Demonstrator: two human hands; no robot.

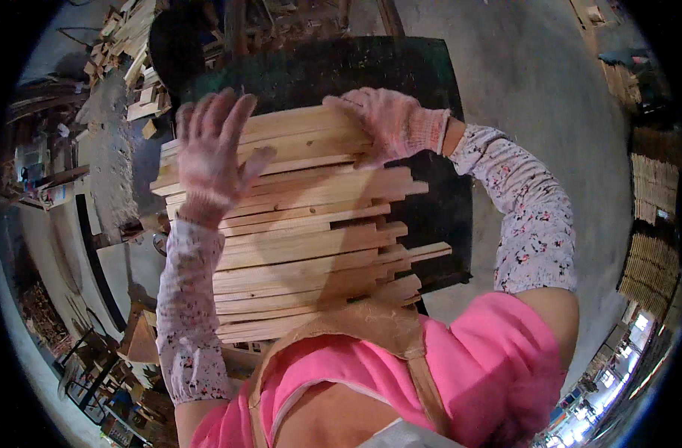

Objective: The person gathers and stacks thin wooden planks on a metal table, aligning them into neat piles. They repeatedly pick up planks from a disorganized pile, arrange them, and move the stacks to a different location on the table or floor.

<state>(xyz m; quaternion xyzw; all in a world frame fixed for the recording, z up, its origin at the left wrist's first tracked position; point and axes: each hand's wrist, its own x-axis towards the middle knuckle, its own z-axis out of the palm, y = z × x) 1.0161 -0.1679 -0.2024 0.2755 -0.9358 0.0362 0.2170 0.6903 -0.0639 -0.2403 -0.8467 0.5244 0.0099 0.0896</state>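
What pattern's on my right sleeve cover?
Sleeve cover: pale with small red and dark florals, head view.

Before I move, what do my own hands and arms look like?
Your left hand and right hand wear pinkish, worn-looking knit work gloves; the right shows a ribbed cuff. White oversleeves with small red and dark floral prints cover both forearms. A bright pink top covers your shoulders.

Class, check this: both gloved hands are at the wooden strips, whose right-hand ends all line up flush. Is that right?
No: in the head view, the wooden strips have uneven right-hand ends, one jutting out. The left hand and right hand are indeed at them.
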